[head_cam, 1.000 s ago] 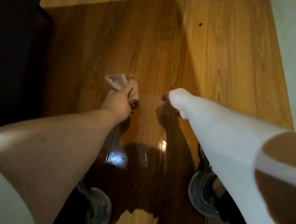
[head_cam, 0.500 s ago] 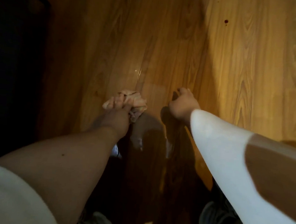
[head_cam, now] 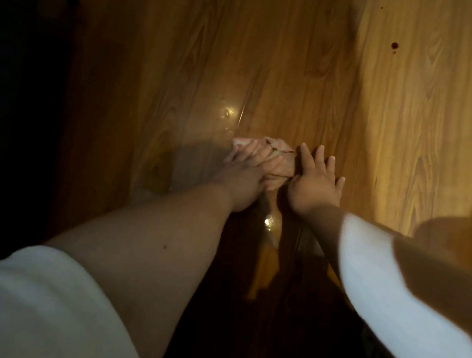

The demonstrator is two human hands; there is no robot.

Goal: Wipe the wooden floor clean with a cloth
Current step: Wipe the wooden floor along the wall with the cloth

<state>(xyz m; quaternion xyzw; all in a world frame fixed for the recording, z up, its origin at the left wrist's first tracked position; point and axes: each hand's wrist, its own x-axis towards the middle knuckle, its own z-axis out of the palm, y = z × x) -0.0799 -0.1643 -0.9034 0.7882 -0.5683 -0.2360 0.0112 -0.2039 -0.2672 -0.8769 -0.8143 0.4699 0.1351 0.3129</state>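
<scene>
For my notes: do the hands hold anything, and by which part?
The left hand grips the bunched cloth from above, fingers over its top. The right hand lies open beside it, holding nothing.

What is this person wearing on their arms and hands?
The left hand and right hand are bare, no gloves. The left arm has a short white sleeve. The right arm wears a long white sleeve with a brown patch higher up.
</scene>
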